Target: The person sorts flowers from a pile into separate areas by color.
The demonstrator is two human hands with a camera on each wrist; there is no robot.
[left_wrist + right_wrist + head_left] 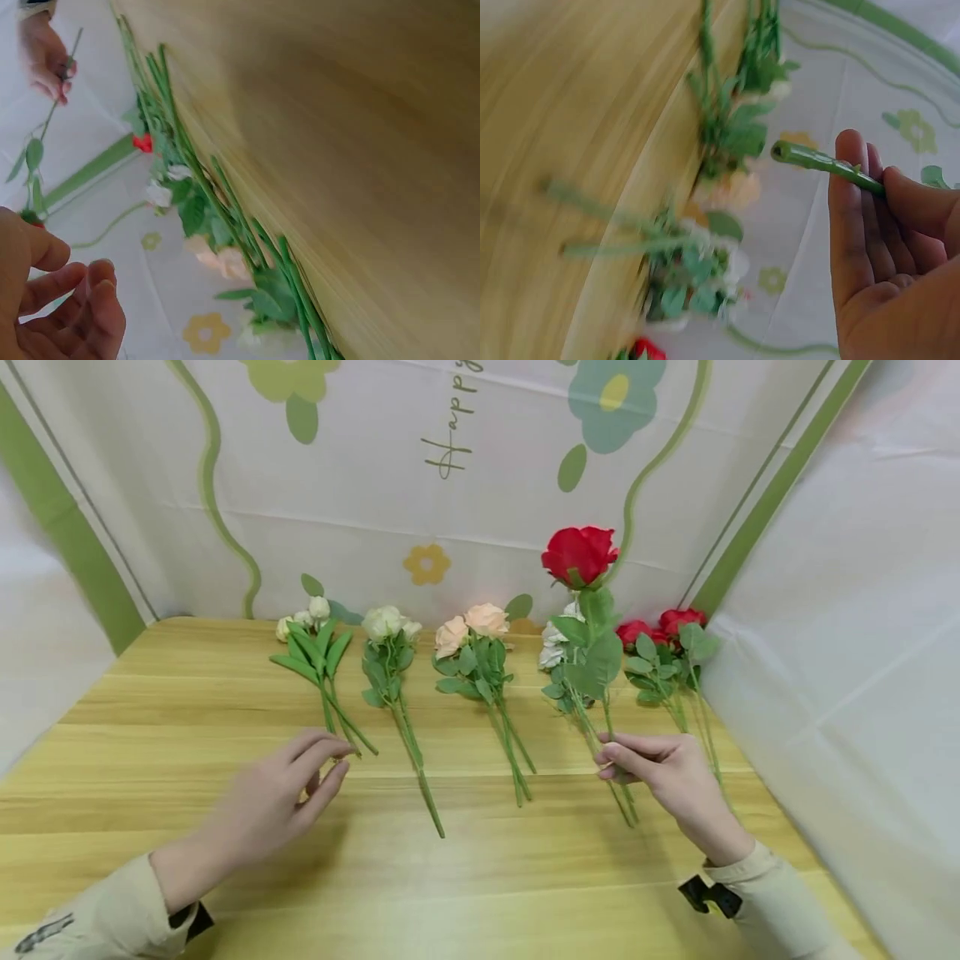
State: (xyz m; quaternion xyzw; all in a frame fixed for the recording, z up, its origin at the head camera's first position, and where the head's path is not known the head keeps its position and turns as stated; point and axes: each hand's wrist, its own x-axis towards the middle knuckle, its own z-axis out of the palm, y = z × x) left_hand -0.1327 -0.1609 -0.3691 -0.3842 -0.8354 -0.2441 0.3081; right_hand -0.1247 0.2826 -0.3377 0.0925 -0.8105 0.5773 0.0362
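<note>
My right hand (671, 772) pinches the stem of a single red rose (579, 556) between thumb and fingers. The rose stands upright above the table, its leaves overlapping a bunch of white flowers (552, 647) behind it. In the right wrist view the cut end of the green stem (817, 159) sticks out past my thumb. My left hand (270, 802) holds nothing; its fingers are loosely bent over the table, close to the stem ends of white tulips (318, 607). More red roses (681, 622) lie at the far right.
Between the hands, a bunch of cream-white flowers (384, 622) and one of peach roses (487, 620) lie with stems toward me on the wooden table (450, 893). A printed cloth (360, 468) rises behind the table's back edge, and white fabric (847, 677) hangs along the right side.
</note>
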